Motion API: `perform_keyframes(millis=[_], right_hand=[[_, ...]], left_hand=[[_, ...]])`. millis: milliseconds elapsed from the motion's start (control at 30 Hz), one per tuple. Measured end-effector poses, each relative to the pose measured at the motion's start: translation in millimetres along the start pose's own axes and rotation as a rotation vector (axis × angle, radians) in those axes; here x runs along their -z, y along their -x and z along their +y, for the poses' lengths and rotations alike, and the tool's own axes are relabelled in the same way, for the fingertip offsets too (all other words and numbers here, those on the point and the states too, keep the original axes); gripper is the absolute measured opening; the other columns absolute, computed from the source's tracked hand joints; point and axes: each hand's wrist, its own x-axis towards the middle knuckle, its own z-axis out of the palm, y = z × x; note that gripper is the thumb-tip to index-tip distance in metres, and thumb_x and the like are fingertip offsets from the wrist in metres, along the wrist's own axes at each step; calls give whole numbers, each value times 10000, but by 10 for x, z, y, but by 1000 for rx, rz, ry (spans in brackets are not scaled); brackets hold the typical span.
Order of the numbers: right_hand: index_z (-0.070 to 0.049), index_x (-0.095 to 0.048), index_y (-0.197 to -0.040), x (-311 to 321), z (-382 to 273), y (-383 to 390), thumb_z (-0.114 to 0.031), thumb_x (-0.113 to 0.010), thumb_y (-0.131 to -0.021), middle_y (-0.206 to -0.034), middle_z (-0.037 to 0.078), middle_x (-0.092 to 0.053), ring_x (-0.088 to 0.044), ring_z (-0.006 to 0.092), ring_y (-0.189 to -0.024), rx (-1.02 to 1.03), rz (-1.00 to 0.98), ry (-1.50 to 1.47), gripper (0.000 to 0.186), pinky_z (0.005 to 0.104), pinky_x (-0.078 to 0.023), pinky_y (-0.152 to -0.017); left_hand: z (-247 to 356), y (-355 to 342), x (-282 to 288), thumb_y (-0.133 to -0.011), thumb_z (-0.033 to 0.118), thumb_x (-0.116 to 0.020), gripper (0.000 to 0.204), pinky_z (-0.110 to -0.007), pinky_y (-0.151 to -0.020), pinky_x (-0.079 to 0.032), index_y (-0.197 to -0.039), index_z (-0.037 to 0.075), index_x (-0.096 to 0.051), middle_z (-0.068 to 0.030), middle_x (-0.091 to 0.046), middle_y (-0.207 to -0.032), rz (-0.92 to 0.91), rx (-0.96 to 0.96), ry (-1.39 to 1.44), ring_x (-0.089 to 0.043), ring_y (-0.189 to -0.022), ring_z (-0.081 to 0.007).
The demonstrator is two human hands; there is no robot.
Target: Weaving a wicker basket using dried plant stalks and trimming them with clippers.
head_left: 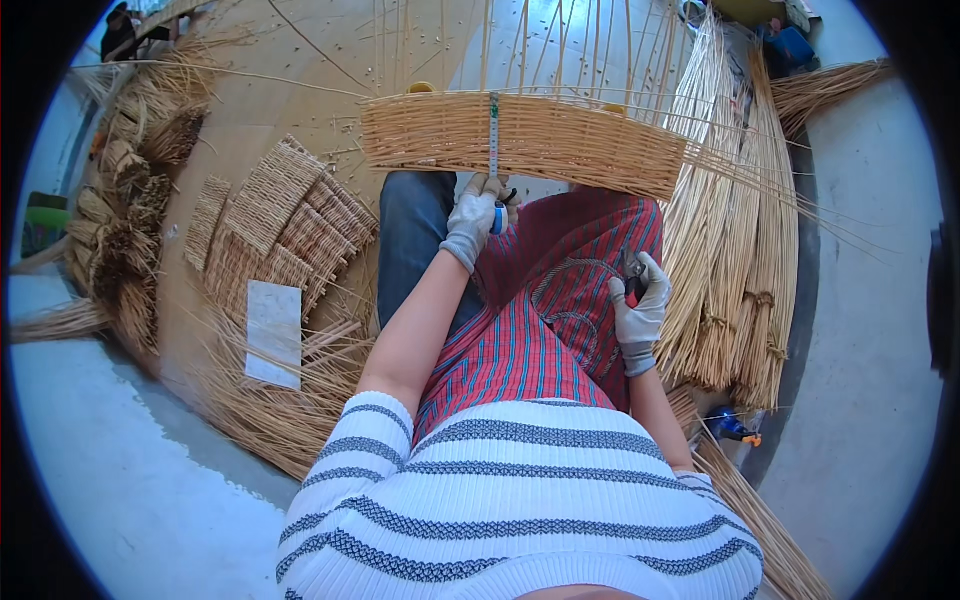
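Observation:
A woven wicker panel [580, 140] lies crosswise over my knees, with long loose stakes standing out from its far edge and right end. My gloved left hand [472, 215] grips a blue tape measure [501, 218] at the panel's near edge; its white tape [494, 135] runs upright across the weave. My gloved right hand [640, 315] rests low on the red checked cloth [520, 340] over my lap, closed around a dark tool with red on its handle [633, 283], perhaps pliers or shears; its tip is hard to make out.
Woven pieces [270, 215], a pale sheet [273, 335] and loose canes lie on the board at left, beside bundled wicker [130, 220]. Long pale cane bundles [725, 290] lie at right, near a blue bottle [728, 425]. A person [125, 30] is partly visible at upper left.

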Motion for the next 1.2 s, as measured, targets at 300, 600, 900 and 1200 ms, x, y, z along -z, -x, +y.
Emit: perform_keyframes(millis=[300,600,900,1200], right_hand=[[-81,-573,-1419,-42,0,-45,-125,-875,-835,-1226,95,-571,-583,225,-1120,-60,13,-94,659,357,-494,-1027],[-82,-575,-1425,-82,55,-39,-119,-874,-826,-1240,94,-569,-572,242,-1131,-83,19,-98,671,375,-478,-1030],[-55,-547,-1448,-85,128,-49,-155,-871,-862,-1278,101,-544,-575,227,-1145,-42,6,-147,677,362,-469,-1051],[-26,-526,-1451,-72,112,-73,-138,-878,-858,-1312,111,-530,-576,231,-1191,-42,-10,-64,699,368,-463,-1078]], left_hand=[[-86,60,110,-1116,300,-528,303,-341,-636,-596,-1190,29,-642,-99,-734,-949,52,-168,-31,-692,-723,-180],[7,45,631,-1110,306,-533,299,-341,-531,-561,-1070,56,-691,-79,-704,-835,280,-207,-136,-644,-595,-158],[-123,-144,736,-1069,227,-607,214,-355,-553,-600,-1187,51,-585,-137,-709,-959,230,-108,-34,-744,-769,-220],[125,150,585,-1077,224,-595,189,-329,-502,-576,-1164,61,-556,-141,-738,-917,206,-52,162,-690,-606,-186]])
